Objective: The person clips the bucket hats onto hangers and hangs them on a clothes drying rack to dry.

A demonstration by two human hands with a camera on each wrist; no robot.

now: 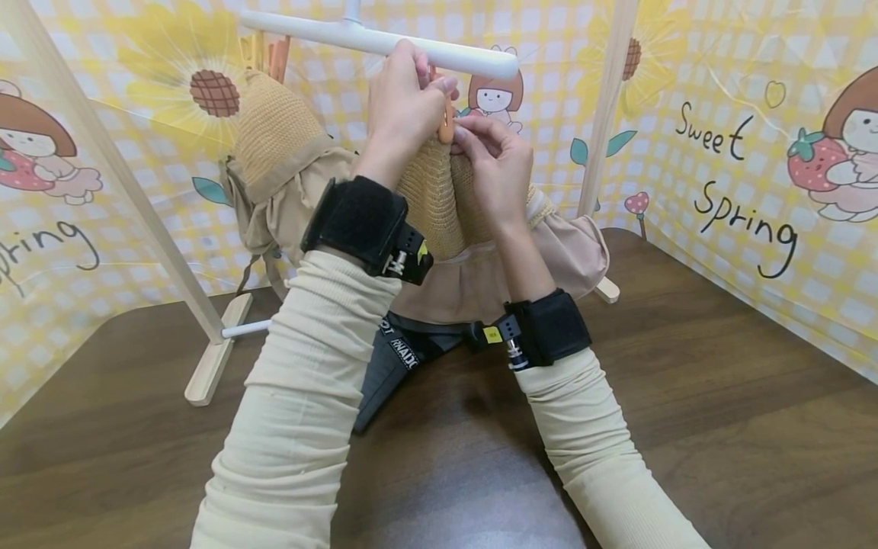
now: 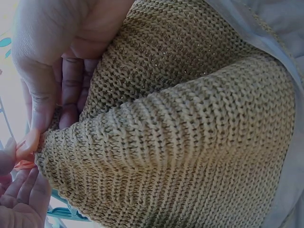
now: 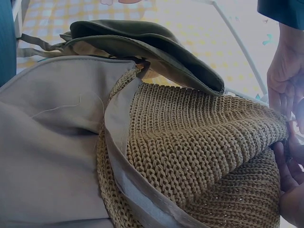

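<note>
My left hand (image 1: pixel 406 99), just under the white bar, pinches an orange clothespin (image 1: pixel 447 126). The clothespin's lower end (image 2: pixel 29 146) meets the crown tip of a knitted sun hat (image 1: pixel 432 202), which has a pinkish-beige cloth brim (image 1: pixel 453 286). With thumb and fingertips my right hand (image 1: pixel 504 164) pinches the crown beside the clothespin. In the left wrist view its fingers (image 2: pixel 42 102) lie on the knit, which folds inward there. The right wrist view shows the knitted crown (image 3: pixel 199 133) drawn toward both hands.
Another knitted hat (image 1: pixel 277 133) hangs at the left beneath yellow and orange clothespins (image 1: pixel 277 59) on the white bar (image 1: pixel 377 40). Wooden posts (image 1: pixel 123 168) stand on both sides. Dark grey lettered cloth (image 1: pixel 398 370) lies on the brown table (image 1: pixel 686 396) below.
</note>
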